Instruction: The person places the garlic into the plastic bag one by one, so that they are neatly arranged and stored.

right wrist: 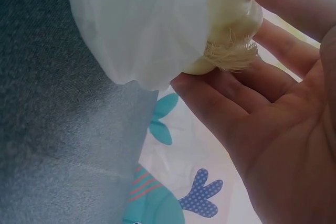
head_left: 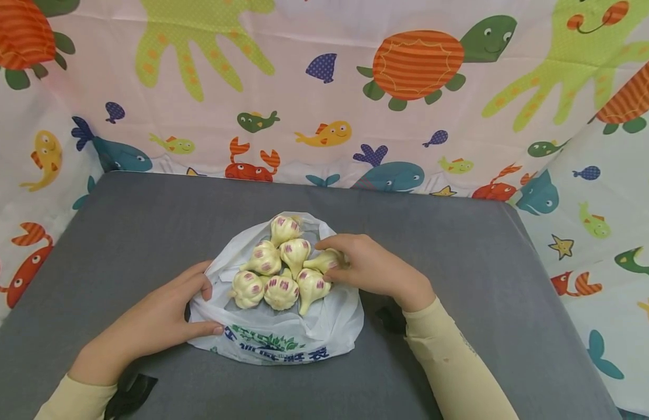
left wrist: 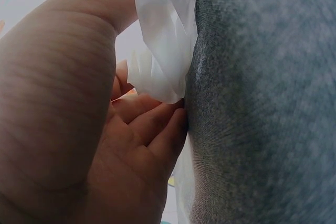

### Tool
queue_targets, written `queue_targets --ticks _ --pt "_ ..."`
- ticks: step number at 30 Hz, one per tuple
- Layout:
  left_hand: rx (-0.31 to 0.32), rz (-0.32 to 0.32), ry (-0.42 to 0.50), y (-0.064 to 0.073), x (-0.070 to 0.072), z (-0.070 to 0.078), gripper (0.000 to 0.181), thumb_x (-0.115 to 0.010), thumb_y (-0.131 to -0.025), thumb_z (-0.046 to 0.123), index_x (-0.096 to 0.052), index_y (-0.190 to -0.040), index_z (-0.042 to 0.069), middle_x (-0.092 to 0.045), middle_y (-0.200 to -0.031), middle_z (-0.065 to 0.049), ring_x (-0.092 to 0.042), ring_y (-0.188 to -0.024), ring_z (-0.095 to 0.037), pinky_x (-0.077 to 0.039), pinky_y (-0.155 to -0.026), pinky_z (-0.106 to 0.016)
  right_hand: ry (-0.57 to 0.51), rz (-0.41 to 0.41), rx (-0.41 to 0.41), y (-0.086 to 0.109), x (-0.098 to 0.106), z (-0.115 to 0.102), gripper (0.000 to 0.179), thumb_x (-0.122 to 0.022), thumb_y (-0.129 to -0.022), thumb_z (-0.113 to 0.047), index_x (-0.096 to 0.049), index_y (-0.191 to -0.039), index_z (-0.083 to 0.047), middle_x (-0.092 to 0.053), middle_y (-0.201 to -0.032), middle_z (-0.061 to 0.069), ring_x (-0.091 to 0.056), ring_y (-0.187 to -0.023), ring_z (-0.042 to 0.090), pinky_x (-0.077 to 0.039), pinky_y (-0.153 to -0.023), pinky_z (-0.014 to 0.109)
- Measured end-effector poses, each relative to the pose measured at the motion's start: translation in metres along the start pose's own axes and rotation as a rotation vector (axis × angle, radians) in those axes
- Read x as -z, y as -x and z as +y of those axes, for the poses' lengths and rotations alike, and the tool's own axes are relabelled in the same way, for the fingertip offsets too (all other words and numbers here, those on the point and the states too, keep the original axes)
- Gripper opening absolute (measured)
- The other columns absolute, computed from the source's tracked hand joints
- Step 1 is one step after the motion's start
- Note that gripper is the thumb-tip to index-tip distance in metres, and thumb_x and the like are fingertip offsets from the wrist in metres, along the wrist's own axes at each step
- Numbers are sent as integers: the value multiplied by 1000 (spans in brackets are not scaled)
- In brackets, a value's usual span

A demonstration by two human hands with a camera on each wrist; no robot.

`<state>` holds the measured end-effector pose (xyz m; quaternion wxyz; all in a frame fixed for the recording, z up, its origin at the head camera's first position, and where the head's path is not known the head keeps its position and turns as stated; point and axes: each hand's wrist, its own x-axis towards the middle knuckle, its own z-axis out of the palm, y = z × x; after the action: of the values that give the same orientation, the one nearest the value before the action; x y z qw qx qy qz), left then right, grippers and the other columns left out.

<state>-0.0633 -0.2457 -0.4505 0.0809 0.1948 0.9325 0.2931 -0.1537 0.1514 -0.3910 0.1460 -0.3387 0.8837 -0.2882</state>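
A white plastic bag (head_left: 332, 335) with green and blue print lies spread on the grey table, its mouth facing up. Several garlic bulbs (head_left: 281, 293), pale with purple marks, sit together in it. At the bag's left edge, my left hand (head_left: 164, 312) holds the plastic between thumb and fingers; the left wrist view shows the film (left wrist: 165, 40) within that hand. My right hand (head_left: 374, 265) grips a garlic bulb (head_left: 324, 261) at the right of the group, thumb on the near side. In the right wrist view the root tuft of the bulb (right wrist: 231, 53) faces the palm.
The grey tabletop (head_left: 450, 251) extends around the bag. Behind and at both sides hangs a curtain (head_left: 209, 125) printed with sea animals. Dark straps (head_left: 130, 396) show by the wrists.
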Motion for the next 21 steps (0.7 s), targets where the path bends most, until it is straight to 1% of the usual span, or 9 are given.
queue_targets --ticks 5,11,18,21 --pt "-11 2 6 -1 0 -1 58 -95 -80 59 -53 -103 26 -44 -168 -8 -58 -131 -28 -52 -90 -46 -21 -8 -10 -1 -1 5 52 -84 -97 -13 -66 -146 -4 -71 -141 10 -65 -117 21 -56 -103 49" --pt "-21 0 10 -1 1 0 58 -94 -80 60 -52 -103 26 -44 -168 -8 -58 -131 -27 -52 -90 -45 -24 -16 -24 -1 0 5 53 -84 -98 -14 -65 -147 -4 -70 -142 11 -65 -121 23 -55 -106 51" --pt "-24 2 6 0 1 -1 58 -93 -81 60 -52 -103 26 -44 -168 -8 -58 -131 -27 -51 -90 -44 -5 -6 7 -1 1 3 54 -84 -98 -15 -65 -147 -3 -71 -141 11 -66 -119 21 -56 -104 48" --pt "-19 1 7 1 1 -1 58 -93 -81 61 -52 -102 26 -44 -168 -9 -58 -131 -28 -51 -89 -44 -2 -1 9 -1 2 3 55 -84 -98 -17 -65 -147 -3 -71 -141 11 -66 -121 21 -55 -105 48"
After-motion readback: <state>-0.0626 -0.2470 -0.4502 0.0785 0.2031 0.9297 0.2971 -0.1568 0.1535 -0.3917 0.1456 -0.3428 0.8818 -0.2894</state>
